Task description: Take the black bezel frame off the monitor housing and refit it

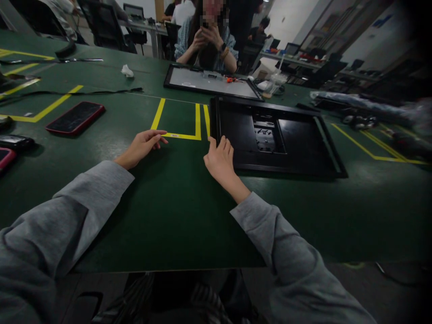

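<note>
My left hand (pixel 144 145) lies on the green table (pixel 168 207), fingers stretched out toward a yellow tape mark (pixel 178 135); it holds nothing. My right hand (pixel 220 161) rests at the near left corner of a black monitor back panel (pixel 273 137) that lies flat on the table. Its fingers touch the panel's edge, loosely curled and slightly apart, with nothing in them. Both of my arms wear grey sleeves.
A red-edged phone (pixel 74 117) lies at the left, with other devices (pixel 13 143) by the left edge. A second flat panel (pixel 211 82) sits in front of a seated person (pixel 207 40) across the table. Black cables (pixel 67 93), crumpled paper (pixel 127 70) and clutter (pixel 357 118) at right.
</note>
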### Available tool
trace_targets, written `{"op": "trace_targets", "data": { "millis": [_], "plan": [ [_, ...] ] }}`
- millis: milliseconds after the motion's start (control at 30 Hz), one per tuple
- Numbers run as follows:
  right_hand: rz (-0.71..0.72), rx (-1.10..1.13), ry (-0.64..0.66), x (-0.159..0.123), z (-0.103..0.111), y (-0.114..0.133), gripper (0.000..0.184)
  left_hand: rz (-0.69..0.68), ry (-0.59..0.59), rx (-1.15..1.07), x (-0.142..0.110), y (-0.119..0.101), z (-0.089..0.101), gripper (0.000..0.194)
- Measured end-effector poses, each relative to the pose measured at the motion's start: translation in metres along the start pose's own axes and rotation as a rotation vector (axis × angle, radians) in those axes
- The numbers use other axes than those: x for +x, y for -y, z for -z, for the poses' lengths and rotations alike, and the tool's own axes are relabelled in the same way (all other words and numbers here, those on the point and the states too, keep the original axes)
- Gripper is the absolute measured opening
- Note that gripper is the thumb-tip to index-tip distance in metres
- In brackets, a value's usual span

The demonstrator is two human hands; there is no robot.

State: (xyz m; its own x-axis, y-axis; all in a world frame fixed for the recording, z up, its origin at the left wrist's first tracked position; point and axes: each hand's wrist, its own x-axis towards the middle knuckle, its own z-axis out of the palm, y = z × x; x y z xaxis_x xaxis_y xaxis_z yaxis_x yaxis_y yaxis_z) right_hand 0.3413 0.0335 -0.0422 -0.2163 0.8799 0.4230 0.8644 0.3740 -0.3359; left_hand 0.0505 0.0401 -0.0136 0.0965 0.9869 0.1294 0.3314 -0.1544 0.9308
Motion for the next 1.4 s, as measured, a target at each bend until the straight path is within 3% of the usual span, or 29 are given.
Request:
{"op": "trace_targets", "data": {
  "millis": [200,433,533,733,867,1100,1233,1400],
  "plan": [
    [-0.029,-0.096,-0.011,-0.003,0.021,-0.031,0.057,0.022,0.011,-0.032,-0.001,-0.003,0.003,0.040],
    [-0.163,-0.213,0.037,0.000,0.072,-0.137,0.058,0.044,0.005,-0.102,-0.002,-0.006,0.004,0.040],
    [-0.185,-0.213,0.042,0.002,0.084,-0.175,0.055,0.032,0.010,-0.072,-0.002,-0.007,0.003,0.039],
    [-0.209,-0.172,0.007,0.000,0.083,-0.194,0.059,0.058,0.003,-0.010,-0.003,-0.009,0.003,0.038],
    [-0.194,-0.124,-0.030,0.002,0.080,-0.191,0.056,0.061,0.001,-0.013,-0.002,-0.008,0.002,0.038],
    [-0.147,-0.162,0.099,0.010,0.087,-0.157,0.056,0.068,0.032,0.039,-0.003,-0.013,0.001,0.037],
    [-0.111,-0.142,0.101,0.009,0.073,-0.103,0.058,0.063,0.034,0.056,-0.002,-0.013,0.001,0.038],
    [-0.064,-0.091,0.117,-0.001,0.037,0.005,0.054,0.029,0.041,0.021,0.000,-0.006,0.001,0.038]
  ]
}}
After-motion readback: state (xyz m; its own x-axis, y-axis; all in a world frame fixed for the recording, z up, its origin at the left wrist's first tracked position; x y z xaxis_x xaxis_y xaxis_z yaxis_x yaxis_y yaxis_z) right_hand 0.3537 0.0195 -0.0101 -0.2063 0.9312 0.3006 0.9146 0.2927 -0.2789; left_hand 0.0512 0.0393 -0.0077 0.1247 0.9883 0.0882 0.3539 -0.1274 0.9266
